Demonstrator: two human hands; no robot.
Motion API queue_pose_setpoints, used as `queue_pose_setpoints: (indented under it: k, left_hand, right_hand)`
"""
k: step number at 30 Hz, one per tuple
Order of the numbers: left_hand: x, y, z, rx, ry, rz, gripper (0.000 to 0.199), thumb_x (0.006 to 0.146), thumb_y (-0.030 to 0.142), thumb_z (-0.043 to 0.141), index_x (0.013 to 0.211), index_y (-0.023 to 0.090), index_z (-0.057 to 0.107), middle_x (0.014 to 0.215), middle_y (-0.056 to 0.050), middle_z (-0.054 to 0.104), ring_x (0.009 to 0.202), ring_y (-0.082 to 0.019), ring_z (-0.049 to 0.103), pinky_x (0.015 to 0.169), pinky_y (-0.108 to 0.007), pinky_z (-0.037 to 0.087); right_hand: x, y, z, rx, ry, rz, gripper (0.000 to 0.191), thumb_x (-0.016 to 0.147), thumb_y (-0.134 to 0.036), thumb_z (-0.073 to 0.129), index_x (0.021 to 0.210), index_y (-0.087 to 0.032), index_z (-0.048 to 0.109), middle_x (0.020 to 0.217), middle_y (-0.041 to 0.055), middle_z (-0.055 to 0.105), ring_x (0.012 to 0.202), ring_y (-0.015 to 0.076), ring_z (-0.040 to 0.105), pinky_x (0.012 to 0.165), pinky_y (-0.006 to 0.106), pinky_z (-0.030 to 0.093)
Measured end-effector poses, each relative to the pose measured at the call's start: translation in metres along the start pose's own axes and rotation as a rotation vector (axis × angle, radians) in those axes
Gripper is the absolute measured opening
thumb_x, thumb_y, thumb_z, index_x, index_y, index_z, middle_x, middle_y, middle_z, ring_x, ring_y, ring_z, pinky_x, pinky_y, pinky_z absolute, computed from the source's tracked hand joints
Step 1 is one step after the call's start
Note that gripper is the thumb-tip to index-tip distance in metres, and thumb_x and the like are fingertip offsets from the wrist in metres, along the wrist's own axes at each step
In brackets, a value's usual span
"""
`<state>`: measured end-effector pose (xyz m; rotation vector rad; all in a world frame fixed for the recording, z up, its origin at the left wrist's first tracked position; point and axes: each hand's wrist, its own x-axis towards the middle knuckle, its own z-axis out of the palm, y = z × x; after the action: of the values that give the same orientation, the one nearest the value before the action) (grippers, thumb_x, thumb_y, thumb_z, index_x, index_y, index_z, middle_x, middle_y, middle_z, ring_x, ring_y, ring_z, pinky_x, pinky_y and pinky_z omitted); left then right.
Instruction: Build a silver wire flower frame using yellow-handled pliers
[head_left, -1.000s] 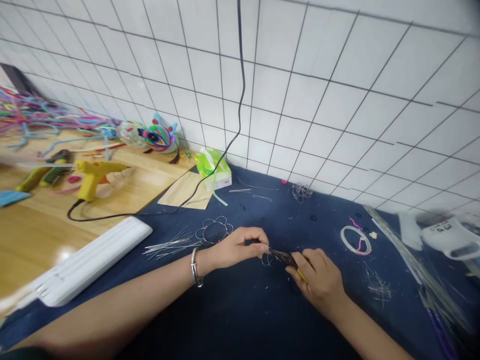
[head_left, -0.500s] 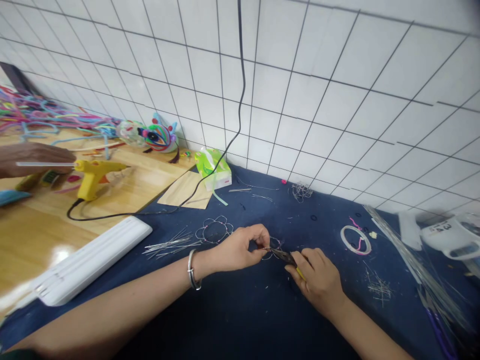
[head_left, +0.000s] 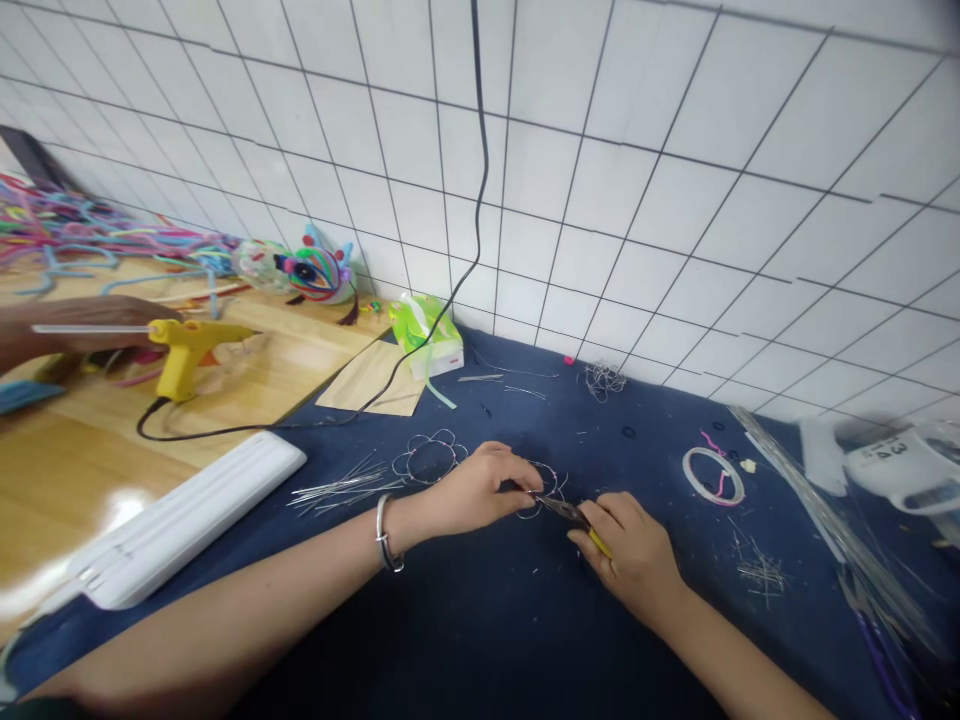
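Observation:
Thumb and fingers of my left hand (head_left: 480, 488) pinch a thin wire shape (head_left: 556, 480) with small pink spots, partly hidden behind the fingers. My right hand (head_left: 630, 545) is wrapped round yellow-handled pliers (head_left: 562, 508), whose jaws point left and meet the wire at my left fingertips. Left of my left hand, a flower-shaped wire piece (head_left: 432, 458) lies on the dark blue cloth (head_left: 480, 620), with a pile of straight wires (head_left: 341, 486) beside it.
At the left, another person's hand (head_left: 82, 325) is behind a yellow glue gun (head_left: 184, 355). A white power strip (head_left: 195, 520), tissue pack (head_left: 435, 340), tape roll (head_left: 712, 476), wire clippings (head_left: 761, 572) and long wire bundle (head_left: 840, 530) lie around. A black cable (head_left: 480, 200) hangs in front.
My left fingers have shifted slightly and closed nearer together at the wire. The pliers have moved a little left. The other person's hand has moved right, behind the glue gun.

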<state>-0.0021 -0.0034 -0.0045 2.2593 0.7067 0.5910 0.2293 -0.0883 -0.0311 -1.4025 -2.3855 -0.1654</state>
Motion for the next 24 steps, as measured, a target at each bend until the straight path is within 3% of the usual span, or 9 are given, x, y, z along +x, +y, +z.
queue_pose_setpoints:
  k: [4,8,24]
  left_hand:
    - [0.001,-0.001,0.001,-0.058,-0.004,0.076,0.012,0.081,0.016,0.054,0.089,0.019,0.063,0.083,0.0,0.066,0.08,-0.012,0.058,0.082,-0.027,0.039]
    - [-0.001,-0.002,-0.001,-0.174,-0.017,0.051,0.013,0.083,0.017,0.05,0.087,0.017,0.063,0.081,-0.002,0.063,0.074,-0.011,0.057,0.07,-0.023,0.044]
    - [-0.003,-0.002,0.013,-0.342,0.072,-0.044,0.016,0.088,0.023,0.041,0.082,0.013,0.053,0.076,0.0,0.05,0.061,-0.007,0.049,0.059,-0.02,0.042]
  right_hand:
    - [0.0,0.0,0.001,0.036,-0.011,0.002,0.022,0.085,-0.032,0.049,0.097,-0.016,0.058,0.083,0.0069,0.054,0.078,0.0167,0.05,0.07,0.029,0.042]
    - [0.001,-0.001,-0.002,0.041,-0.012,-0.007,0.023,0.085,-0.033,0.048,0.097,-0.016,0.058,0.082,0.0066,0.054,0.077,0.0164,0.051,0.069,0.029,0.042]
    - [0.005,-0.008,-0.014,0.018,-0.055,-0.031,0.024,0.085,-0.032,0.047,0.1,-0.015,0.057,0.085,0.0079,0.052,0.078,0.0178,0.048,0.07,0.032,0.04]
